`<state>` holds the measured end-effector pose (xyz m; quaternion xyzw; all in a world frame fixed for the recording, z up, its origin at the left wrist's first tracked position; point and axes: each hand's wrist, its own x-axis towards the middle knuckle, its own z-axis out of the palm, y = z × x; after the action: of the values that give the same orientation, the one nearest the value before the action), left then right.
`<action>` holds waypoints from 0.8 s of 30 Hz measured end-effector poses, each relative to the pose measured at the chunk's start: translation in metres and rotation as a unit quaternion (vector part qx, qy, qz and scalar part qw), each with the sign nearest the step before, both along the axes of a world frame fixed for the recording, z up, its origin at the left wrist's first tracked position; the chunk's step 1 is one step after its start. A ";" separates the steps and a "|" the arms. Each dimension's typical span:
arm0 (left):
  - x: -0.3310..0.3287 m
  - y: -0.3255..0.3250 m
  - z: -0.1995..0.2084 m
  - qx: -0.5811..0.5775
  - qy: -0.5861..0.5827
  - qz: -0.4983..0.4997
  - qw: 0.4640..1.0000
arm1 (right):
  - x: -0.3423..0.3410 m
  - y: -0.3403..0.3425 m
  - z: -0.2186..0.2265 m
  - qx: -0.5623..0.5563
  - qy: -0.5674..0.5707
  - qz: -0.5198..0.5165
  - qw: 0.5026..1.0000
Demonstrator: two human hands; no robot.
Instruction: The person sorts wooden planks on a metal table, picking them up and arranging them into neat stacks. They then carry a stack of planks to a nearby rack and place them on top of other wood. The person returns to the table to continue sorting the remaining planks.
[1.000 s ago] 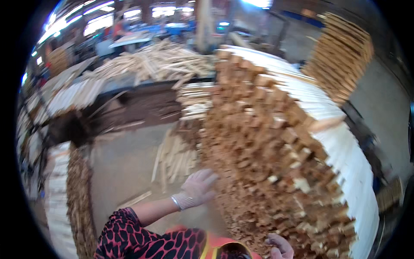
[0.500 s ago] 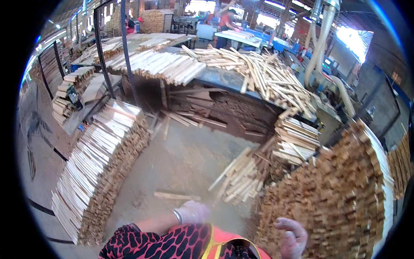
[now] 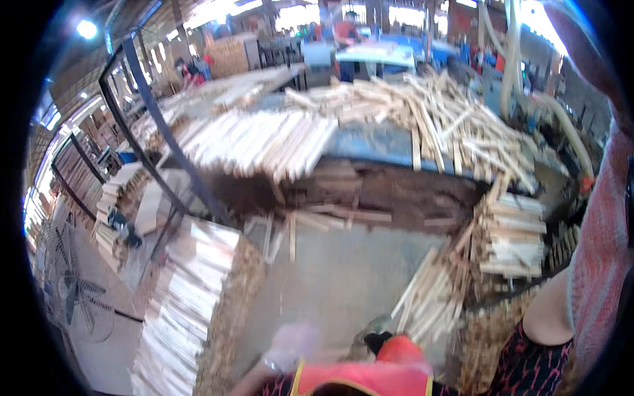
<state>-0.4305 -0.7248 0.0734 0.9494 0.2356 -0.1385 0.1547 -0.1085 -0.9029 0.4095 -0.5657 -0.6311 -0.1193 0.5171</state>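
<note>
Neither grip can be read for certain: your left hand (image 3: pixel 294 346) is a gloved blur low over the floor (image 3: pixel 323 284), and whether its fingers are curled or spread doesn't show; your right hand (image 3: pixel 602 218) is so near the camera, at the right edge, that you can't make out its fingertips or anything between them. Wooden strips lie on both sides of you: a long stack (image 3: pixel 178 317) at left, nearest your left hand and apparently apart from it; a loose heap (image 3: pixel 429 297) on the floor at right, just beside a small neat pile (image 3: pixel 515 234) that sits left of your raised right arm (image 3: pixel 551 310). To handle strips well here, I'd steady the left hand before gripping any, take them near the middle so the long ends don't swing, and keep that raised arm from blocking your view of the pile.
</note>
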 end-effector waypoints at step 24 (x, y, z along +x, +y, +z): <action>0.272 0.397 -0.053 0.034 -0.067 0.102 0.992 | 0.338 0.532 0.110 -0.159 -0.398 -0.091 0.899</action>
<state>-0.1582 -0.3273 0.0204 0.9324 0.3247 -0.0498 0.1509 0.2291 -0.3706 0.5195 -0.6007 -0.7407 -0.2791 0.1124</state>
